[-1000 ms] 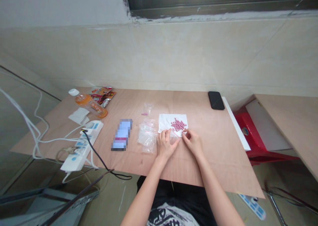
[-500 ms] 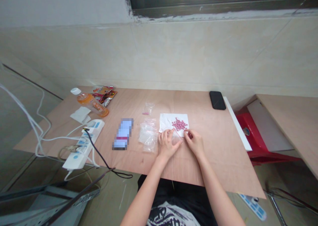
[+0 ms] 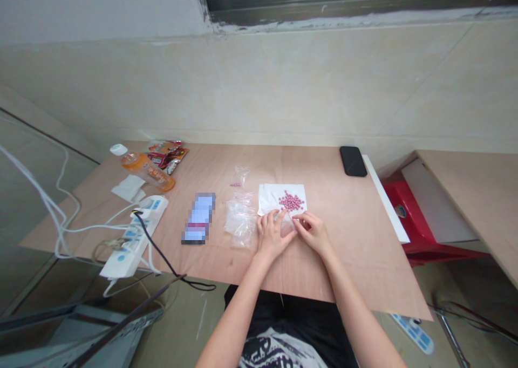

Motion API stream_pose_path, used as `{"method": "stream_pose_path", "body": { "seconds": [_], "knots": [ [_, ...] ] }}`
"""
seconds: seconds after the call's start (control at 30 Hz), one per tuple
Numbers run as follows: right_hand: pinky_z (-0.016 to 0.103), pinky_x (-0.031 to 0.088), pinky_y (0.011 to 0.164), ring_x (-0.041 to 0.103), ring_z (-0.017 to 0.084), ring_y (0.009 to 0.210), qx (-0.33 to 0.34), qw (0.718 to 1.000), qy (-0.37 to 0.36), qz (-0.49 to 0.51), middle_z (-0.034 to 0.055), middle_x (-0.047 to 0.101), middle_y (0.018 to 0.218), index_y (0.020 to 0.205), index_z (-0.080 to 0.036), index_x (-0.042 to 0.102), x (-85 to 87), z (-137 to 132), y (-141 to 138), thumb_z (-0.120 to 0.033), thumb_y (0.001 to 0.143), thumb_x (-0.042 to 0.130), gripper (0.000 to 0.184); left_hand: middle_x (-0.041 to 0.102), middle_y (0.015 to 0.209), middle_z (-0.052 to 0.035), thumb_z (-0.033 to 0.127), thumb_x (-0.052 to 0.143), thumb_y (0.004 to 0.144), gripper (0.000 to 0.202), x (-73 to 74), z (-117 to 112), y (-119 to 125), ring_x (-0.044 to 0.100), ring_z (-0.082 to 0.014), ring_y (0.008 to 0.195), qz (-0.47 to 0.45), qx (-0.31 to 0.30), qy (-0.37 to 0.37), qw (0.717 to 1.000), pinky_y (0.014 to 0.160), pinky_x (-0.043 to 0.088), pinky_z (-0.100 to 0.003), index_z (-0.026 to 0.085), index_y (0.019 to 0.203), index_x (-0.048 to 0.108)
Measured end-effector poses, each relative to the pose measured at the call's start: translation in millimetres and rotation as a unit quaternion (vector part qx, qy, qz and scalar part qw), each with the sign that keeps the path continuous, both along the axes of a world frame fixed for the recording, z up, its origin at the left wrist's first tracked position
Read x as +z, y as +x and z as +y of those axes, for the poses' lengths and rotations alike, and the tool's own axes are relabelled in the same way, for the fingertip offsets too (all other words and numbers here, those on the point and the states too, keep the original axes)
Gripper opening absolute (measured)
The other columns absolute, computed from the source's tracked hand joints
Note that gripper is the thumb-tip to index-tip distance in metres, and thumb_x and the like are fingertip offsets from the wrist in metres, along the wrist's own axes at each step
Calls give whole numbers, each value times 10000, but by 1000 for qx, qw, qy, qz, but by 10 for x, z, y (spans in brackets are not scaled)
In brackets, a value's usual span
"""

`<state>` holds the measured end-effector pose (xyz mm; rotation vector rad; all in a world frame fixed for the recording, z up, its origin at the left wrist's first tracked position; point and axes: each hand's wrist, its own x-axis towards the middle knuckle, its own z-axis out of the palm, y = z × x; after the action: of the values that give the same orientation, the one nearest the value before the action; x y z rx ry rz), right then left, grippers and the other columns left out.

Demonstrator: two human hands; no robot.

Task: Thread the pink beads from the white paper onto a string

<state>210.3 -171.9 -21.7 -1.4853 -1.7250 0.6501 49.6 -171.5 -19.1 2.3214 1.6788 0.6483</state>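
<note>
A heap of small pink beads [image 3: 291, 201] lies on a white paper sheet [image 3: 270, 195] on the wooden table [image 3: 348, 238]. Just in front of it, both hands meet over a small clear zip bag [image 3: 286, 223]. My left hand [image 3: 272, 233] holds the bag's left side with fingers curled on it. My right hand [image 3: 311, 231] pinches the bag's right edge beside the beads. A pile of empty clear bags [image 3: 240, 220] lies left of my left hand.
Another small bag with a few pink beads [image 3: 239, 176] lies farther back. A blurred flat object [image 3: 198, 217], a white power strip [image 3: 135, 236] with cables, a tissue [image 3: 128, 188], an orange bottle [image 3: 146, 170] and snack packets [image 3: 170, 155] sit left. A black phone [image 3: 352, 161] lies far right.
My right hand has shifted slightly left, closer to my left hand over the small bag. The view has drifted a little.
</note>
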Motion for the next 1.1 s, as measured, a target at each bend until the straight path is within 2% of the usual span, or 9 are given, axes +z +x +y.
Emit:
{"method": "stream_pose_path", "body": {
  "seconds": [0.1, 0.27, 0.37, 0.47, 0.63, 0.8, 0.97, 1.1],
  "knots": [
    [253, 424, 588, 514, 140, 584, -6, 1000, -3, 1, 30, 590, 722, 884, -196, 666, 2, -4, 4, -398, 866, 460, 289, 483, 1248, -76, 510, 622, 745, 640, -5, 0, 0, 432, -261, 1128, -1, 1, 2, 1000, 994, 297, -470, 291, 1311, 420],
    [249, 415, 615, 526, 138, 616, -119, 991, 3, -64, 30, 582, 770, 1022, -198, 653, -29, 2, 22, -378, 882, 431, 318, 488, 1245, -77, 530, 623, 735, 656, -28, 1, 3, 426, -265, 1139, -10, 8, 4, 1000, 995, 305, -467, 276, 1306, 423],
    [252, 410, 627, 532, 155, 683, -151, 983, -1, -102, 40, 561, 802, 1093, -200, 637, -55, 23, 32, -372, 887, 418, 346, 488, 1250, -77, 531, 623, 733, 666, -46, 5, 6, 424, -263, 1144, -14, 13, -1, 1000, 1004, 295, -470, 269, 1309, 416],
    [266, 407, 655, 526, 170, 738, -158, 980, 7, -123, 50, 548, 823, 1074, -192, 647, -84, 42, 44, -364, 882, 433, 335, 489, 1248, -76, 523, 627, 732, 672, -47, 8, 8, 424, -260, 1147, -15, 14, -5, 1000, 1012, 283, -466, 261, 1312, 410],
    [324, 400, 748, 489, 214, 825, -191, 970, 40, -146, 79, 540, 851, 900, -174, 663, -106, 62, 64, -347, 851, 482, 255, 490, 1252, -72, 521, 627, 733, 668, -27, 6, 9, 422, -264, 1149, -14, 16, -14, 1000, 1006, 280, -464, 275, 1312, 401],
    [362, 376, 784, 452, 237, 871, -207, 961, 56, -174, 102, 547, 958, 987, -197, 672, -89, 64, 54, -331, 837, 507, 260, 490, 1251, -73, 518, 628, 733, 671, -28, 5, 7, 418, -263, 1154, -15, 18, -16, 1000, 1011, 272, -465, 273, 1313, 398],
    [363, 354, 772, 433, 237, 851, -198, 961, 52, -185, 99, 558, 943, 886, -206, 695, -87, 54, 42, -314, 832, 511, 219, 487, 1250, -70, 513, 628, 732, 666, -43, 5, 6, 420, -268, 1148, -10, 19, -9, 1000, 1003, 288, -470, 282, 1313, 399],
    [352, 343, 769, 436, 232, 849, -194, 962, 49, -186, 85, 571, 927, 882, -211, 695, -82, 53, 39, -325, 836, 514, 220, 484, 1251, -66, 520, 621, 735, 665, -50, 6, 6, 418, -260, 1149, -11, 17, -6, 1000, 1007, 287, -462, 276, 1312, 399]
  ]
}}
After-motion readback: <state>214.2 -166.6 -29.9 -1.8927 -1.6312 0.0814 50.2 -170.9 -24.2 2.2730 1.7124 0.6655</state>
